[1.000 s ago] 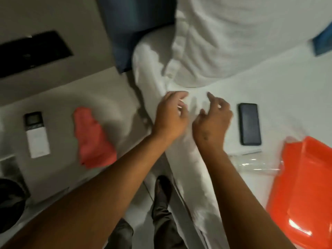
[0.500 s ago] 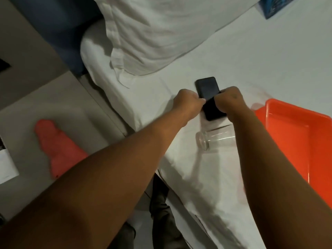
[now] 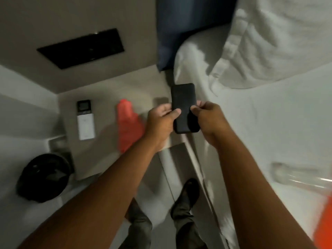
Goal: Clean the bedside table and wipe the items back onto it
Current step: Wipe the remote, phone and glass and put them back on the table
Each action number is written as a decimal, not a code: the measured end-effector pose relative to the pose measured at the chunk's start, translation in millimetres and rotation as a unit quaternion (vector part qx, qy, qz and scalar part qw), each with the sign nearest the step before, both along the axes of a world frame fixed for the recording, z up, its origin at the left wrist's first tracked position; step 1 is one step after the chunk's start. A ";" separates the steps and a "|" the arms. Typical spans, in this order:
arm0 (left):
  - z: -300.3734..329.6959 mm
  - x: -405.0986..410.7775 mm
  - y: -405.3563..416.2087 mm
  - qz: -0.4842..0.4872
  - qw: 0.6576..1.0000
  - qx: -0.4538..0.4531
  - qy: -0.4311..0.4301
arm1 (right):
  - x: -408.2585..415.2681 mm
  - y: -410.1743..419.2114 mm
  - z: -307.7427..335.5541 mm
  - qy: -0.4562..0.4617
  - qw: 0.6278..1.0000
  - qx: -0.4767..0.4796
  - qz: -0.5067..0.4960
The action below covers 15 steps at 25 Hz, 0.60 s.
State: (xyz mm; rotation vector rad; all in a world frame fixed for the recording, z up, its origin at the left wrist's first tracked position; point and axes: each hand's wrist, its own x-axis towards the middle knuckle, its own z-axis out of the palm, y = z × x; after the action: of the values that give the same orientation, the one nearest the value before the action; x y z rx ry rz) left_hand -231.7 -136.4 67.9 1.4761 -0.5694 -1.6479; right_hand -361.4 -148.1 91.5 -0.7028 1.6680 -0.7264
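Centre frame: black phone held up by both hands, long axis running up-frame. Left hand grips its left edge, thumb over the face; right hand pinches the right edge near the lower end. Phone sits above the gap between bedside table and bed, touching neither. No logo or text visible on the phone's dark surface.

Left of centre, on the table top: red cloth, bunched, just beside the left hand. Further left, a white remote with a small dark screen at its upper end; markings on it too blurred to read. Black panel on the wall, upper left. Dark round bin at lower left, beside the table.

Upper right: white pillow on the bed. Right edge: clear glass lying on its side on the sheet, orange tray corner just below it. Frame is motion-blurred.
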 end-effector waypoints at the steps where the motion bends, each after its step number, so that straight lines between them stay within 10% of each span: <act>1: -7.8 35.5 6.3 0.015 1.000 0.011 -0.008 | 36.0 -1.9 -14.9 -0.007 0.999 0.022 0.024; 5: -43.4 143.6 42.0 0.075 0.992 0.054 -0.086 | 143.6 12.7 -69.5 -0.045 0.991 0.077 0.095; 7: -66.5 183.4 62.7 0.121 0.980 0.081 -0.134 | 176.7 22.9 -103.3 0.082 0.982 0.028 0.167; 12: -108.6 240.6 98.5 0.171 0.965 0.129 -0.148 | 214.8 23.1 -162.9 0.381 0.832 -0.095 0.392; 15: -119.0 243.9 103.9 0.183 0.966 0.127 -0.133 | 213.6 24.4 -173.8 0.278 0.893 -0.059 0.350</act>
State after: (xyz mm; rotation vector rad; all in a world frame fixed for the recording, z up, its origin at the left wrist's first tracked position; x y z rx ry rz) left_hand 12.2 -32.6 -51.1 1.8806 -0.2089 -1.2770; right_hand -147.8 -123.6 -82.3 -1.6051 1.6876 -0.0954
